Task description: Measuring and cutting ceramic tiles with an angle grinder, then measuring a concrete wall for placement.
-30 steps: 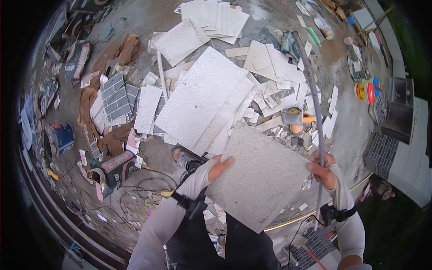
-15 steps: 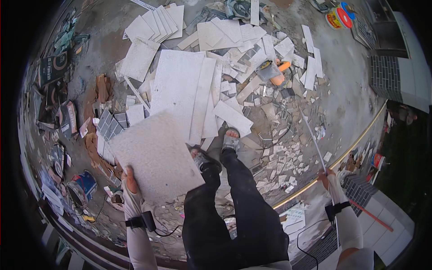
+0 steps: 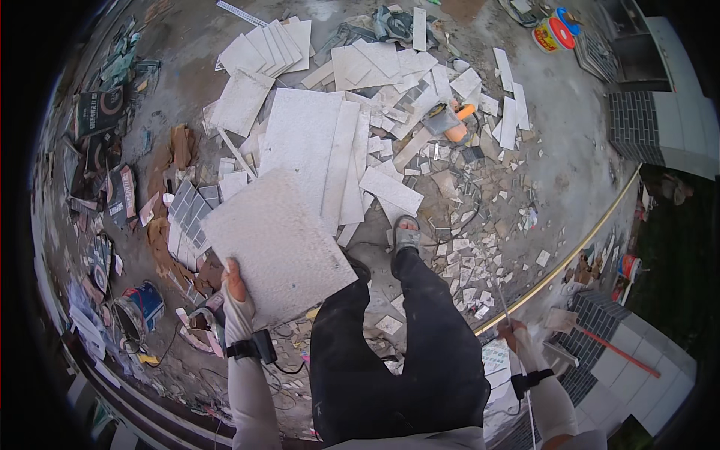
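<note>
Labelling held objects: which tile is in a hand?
The large pale tile gripped at its left edge by the left hand. It is held up off the ground; the loose tiles beyond it lie there.

Bare left hand (image 3: 235, 283) has its fingers hidden from me beneath the square, rough whitish tile (image 3: 281, 244); blurred right hand's (image 3: 513, 334) finger placement on the thin grey rod (image 3: 502, 303) unresolved.
</note>
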`<control>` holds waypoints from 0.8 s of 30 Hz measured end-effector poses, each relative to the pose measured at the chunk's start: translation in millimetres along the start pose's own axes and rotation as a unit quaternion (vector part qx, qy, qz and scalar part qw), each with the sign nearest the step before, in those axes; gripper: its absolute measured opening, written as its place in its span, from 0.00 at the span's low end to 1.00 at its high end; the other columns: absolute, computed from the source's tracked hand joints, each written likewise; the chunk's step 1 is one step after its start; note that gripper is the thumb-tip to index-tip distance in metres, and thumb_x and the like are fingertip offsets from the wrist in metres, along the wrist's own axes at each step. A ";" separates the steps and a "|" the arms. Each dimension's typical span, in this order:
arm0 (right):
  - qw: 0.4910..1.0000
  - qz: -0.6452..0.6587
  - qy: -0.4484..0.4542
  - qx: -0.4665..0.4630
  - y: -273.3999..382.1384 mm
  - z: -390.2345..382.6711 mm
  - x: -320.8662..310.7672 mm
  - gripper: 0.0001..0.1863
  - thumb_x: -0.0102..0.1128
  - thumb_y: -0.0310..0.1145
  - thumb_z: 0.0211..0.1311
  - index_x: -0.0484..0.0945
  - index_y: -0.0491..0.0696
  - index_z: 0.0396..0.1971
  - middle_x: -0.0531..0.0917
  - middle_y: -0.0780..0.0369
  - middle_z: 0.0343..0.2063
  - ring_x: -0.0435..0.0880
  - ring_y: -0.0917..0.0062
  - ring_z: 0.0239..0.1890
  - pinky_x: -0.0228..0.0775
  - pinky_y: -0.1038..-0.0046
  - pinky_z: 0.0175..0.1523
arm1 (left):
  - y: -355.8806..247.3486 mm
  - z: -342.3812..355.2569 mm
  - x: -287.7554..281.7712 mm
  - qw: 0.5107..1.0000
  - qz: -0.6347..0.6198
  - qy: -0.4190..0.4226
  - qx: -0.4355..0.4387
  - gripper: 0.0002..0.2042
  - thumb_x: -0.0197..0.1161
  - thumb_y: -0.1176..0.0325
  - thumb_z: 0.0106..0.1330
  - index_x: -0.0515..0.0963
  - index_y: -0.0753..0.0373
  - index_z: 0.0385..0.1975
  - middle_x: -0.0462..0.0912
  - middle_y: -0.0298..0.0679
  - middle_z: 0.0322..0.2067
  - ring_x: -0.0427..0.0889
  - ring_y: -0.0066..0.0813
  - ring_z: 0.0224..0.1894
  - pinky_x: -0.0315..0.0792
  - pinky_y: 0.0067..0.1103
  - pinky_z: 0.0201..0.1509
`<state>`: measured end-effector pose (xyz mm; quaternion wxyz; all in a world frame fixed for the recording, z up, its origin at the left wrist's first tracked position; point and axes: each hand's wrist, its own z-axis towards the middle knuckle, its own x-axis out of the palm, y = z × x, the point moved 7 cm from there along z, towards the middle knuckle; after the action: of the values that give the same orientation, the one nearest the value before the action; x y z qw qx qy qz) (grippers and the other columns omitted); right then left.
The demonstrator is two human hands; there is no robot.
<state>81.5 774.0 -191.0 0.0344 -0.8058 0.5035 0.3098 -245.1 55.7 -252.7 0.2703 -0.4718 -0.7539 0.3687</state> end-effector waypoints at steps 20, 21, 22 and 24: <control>0.907 0.120 0.359 -0.184 344.7 368.2 10.6 0.27 0.66 0.39 0.63 0.72 0.38 0.55 0.84 0.59 0.43 0.83 0.75 0.43 0.75 0.73 0.47 | 261.7 75.5 345.7 0.975 0.076 0.140 -0.152 0.28 0.53 0.45 0.72 0.73 0.70 0.52 0.81 0.40 0.44 0.78 0.28 0.45 0.71 0.21 0.52; 0.919 0.111 0.340 -0.163 339.3 382.7 -11.8 0.25 0.66 0.36 0.62 0.72 0.38 0.55 0.83 0.58 0.45 0.83 0.74 0.46 0.76 0.71 0.50 | 282.7 82.1 371.9 0.971 0.100 0.172 -0.135 0.28 0.54 0.46 0.72 0.72 0.68 0.55 0.79 0.42 0.49 0.76 0.31 0.50 0.69 0.23 0.56; 0.919 0.110 0.307 -0.222 342.0 397.2 -31.6 0.25 0.66 0.34 0.62 0.73 0.39 0.55 0.83 0.58 0.45 0.84 0.75 0.45 0.77 0.72 0.48 | 297.9 95.1 385.5 0.964 0.127 0.205 -0.115 0.28 0.55 0.46 0.71 0.70 0.67 0.57 0.77 0.44 0.53 0.74 0.34 0.55 0.68 0.26 0.61; 0.944 0.054 0.235 -0.227 333.1 434.6 -46.1 0.24 0.65 0.36 0.60 0.75 0.41 0.53 0.83 0.63 0.42 0.81 0.80 0.38 0.71 0.78 0.44 | 347.5 133.4 374.5 0.853 0.453 0.260 0.003 0.28 0.59 0.49 0.69 0.68 0.63 0.60 0.71 0.45 0.60 0.68 0.38 0.62 0.64 0.31 0.66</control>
<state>-411.8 806.8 -431.0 -0.2857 -0.8135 0.4565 0.2197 -321.0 455.0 -589.7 0.2608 -0.8389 -0.3580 0.3163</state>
